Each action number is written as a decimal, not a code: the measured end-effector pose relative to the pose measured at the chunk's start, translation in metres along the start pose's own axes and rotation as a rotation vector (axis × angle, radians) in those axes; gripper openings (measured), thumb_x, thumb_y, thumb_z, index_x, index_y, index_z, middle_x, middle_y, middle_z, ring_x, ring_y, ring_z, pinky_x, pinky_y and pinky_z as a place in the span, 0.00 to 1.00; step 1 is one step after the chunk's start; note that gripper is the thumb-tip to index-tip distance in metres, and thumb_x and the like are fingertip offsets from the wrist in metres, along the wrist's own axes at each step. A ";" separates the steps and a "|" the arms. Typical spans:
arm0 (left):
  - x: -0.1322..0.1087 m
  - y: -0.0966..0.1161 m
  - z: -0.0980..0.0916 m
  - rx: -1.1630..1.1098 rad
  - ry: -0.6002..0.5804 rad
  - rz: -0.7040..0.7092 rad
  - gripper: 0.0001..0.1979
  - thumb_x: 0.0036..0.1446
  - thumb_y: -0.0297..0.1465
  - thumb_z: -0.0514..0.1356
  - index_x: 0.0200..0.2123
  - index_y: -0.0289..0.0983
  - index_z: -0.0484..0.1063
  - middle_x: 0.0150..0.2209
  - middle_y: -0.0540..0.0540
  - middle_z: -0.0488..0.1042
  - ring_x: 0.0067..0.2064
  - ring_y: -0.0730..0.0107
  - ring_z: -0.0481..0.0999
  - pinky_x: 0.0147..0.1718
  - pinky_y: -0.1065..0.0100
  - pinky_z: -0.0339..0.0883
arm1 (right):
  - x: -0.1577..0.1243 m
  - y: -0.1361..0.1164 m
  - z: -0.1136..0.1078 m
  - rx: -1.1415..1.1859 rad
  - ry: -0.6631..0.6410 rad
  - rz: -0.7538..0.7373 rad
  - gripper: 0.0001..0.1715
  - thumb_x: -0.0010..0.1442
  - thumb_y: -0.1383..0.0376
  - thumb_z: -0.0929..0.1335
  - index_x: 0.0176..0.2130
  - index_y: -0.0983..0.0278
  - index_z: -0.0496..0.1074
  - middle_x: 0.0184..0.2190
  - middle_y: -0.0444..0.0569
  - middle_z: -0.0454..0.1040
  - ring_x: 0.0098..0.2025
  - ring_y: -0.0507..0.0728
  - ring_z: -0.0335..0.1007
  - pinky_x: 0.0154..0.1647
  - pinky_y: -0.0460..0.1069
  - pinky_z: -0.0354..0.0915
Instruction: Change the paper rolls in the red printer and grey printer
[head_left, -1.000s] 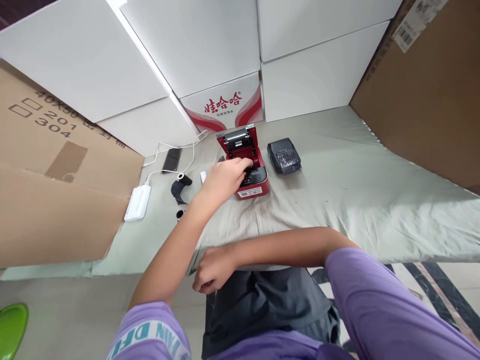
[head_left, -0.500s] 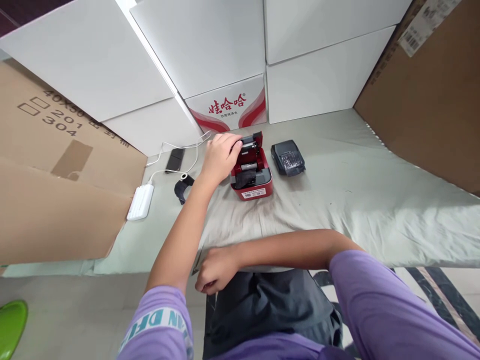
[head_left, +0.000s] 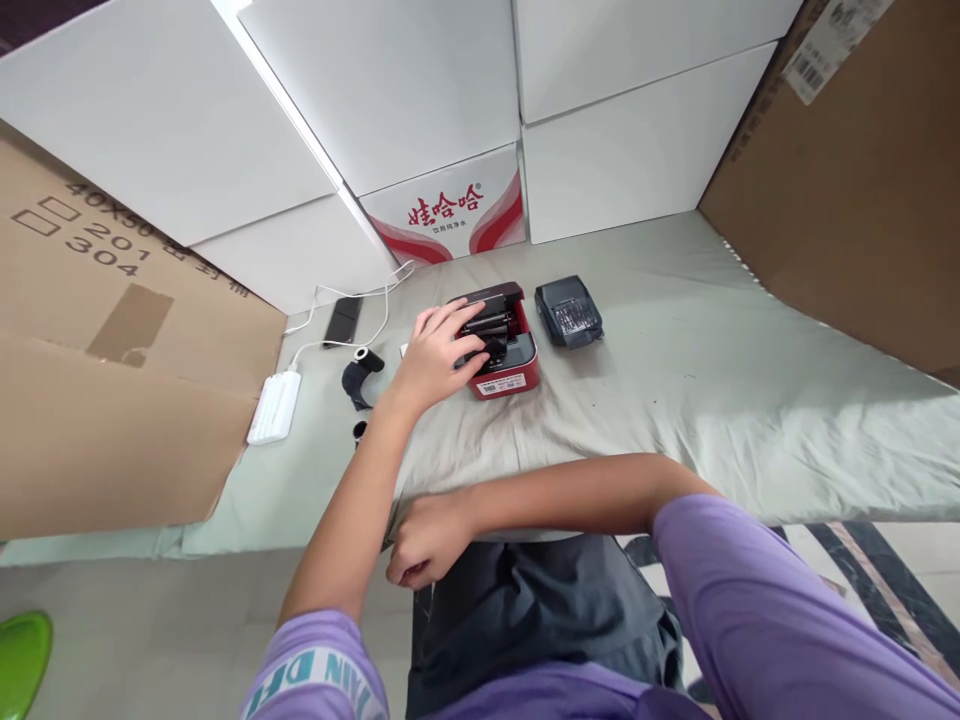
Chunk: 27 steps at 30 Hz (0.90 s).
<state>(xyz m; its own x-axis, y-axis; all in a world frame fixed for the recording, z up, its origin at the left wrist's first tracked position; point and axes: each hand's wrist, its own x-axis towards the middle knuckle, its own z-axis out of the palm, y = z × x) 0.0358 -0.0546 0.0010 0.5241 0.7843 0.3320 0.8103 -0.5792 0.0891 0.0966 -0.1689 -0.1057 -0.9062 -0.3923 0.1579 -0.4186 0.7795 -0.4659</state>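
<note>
A small red-and-black label printer sits on the cloth-covered table, its dark lid tilted and not fully closed. My left hand reaches over the printer's left side with its fingers spread. The fingertips are at the lid and the dark front edge, hiding part of the inside. A dark roller shows between lid and body. My right hand is a closed fist at the table's front edge, with nothing visible in it. Right of the printer lies a black boxy device with a printed label.
Left of the printer are a small roll with black ribbon, a dark phone and a white power bank with a white cable. White boxes wall the back; brown cartons stand at both sides.
My left hand has moved down and toward me from the raised lid, and its fingers have spread. The lid is lower now. My right fist stays in place. The view has shifted slightly.
</note>
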 end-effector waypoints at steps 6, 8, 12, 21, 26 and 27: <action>0.019 0.013 -0.002 0.017 0.022 -0.064 0.08 0.65 0.34 0.60 0.39 0.44 0.80 0.68 0.43 0.66 0.64 0.48 0.67 0.60 0.41 0.55 | -0.001 0.002 0.001 0.008 0.001 0.010 0.11 0.67 0.63 0.60 0.32 0.60 0.66 0.36 0.45 0.80 0.36 0.54 0.72 0.29 0.51 0.50; 0.020 0.015 -0.002 0.018 0.019 -0.062 0.08 0.65 0.34 0.59 0.39 0.44 0.80 0.68 0.43 0.66 0.65 0.48 0.66 0.60 0.42 0.55 | -0.001 0.002 0.002 0.012 -0.003 0.009 0.11 0.67 0.63 0.60 0.32 0.60 0.66 0.37 0.45 0.80 0.37 0.54 0.73 0.29 0.51 0.50; 0.016 0.016 0.002 0.013 0.039 -0.077 0.09 0.66 0.34 0.57 0.41 0.43 0.78 0.67 0.43 0.67 0.65 0.50 0.67 0.60 0.44 0.55 | -0.001 0.002 0.002 0.012 -0.005 0.003 0.11 0.67 0.63 0.60 0.33 0.60 0.67 0.38 0.46 0.81 0.38 0.54 0.73 0.30 0.51 0.50; 0.000 0.016 0.019 -0.031 0.084 -0.060 0.13 0.66 0.37 0.59 0.52 0.42 0.73 0.63 0.41 0.73 0.62 0.53 0.71 0.60 0.50 0.58 | 0.000 0.004 0.006 0.001 0.058 -0.054 0.12 0.65 0.66 0.61 0.30 0.61 0.67 0.38 0.45 0.81 0.39 0.52 0.72 0.31 0.49 0.53; -0.004 0.014 0.024 -0.073 0.084 -0.098 0.22 0.66 0.39 0.59 0.60 0.41 0.67 0.57 0.40 0.77 0.57 0.54 0.76 0.59 0.53 0.62 | 0.002 0.007 0.011 -0.001 0.085 -0.071 0.12 0.64 0.66 0.62 0.29 0.61 0.67 0.37 0.45 0.80 0.38 0.53 0.72 0.30 0.50 0.53; -0.004 0.014 0.025 -0.080 0.076 -0.114 0.23 0.65 0.39 0.59 0.61 0.41 0.67 0.57 0.40 0.77 0.57 0.54 0.76 0.58 0.53 0.63 | 0.002 0.007 0.011 -0.001 0.086 -0.075 0.12 0.64 0.67 0.62 0.29 0.61 0.67 0.36 0.45 0.80 0.38 0.53 0.72 0.30 0.50 0.53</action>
<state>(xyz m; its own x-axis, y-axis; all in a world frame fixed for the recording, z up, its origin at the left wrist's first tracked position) 0.0514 -0.0598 -0.0219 0.4057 0.8288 0.3855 0.8385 -0.5053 0.2040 0.0926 -0.1697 -0.1180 -0.8742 -0.4057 0.2667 -0.4852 0.7503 -0.4491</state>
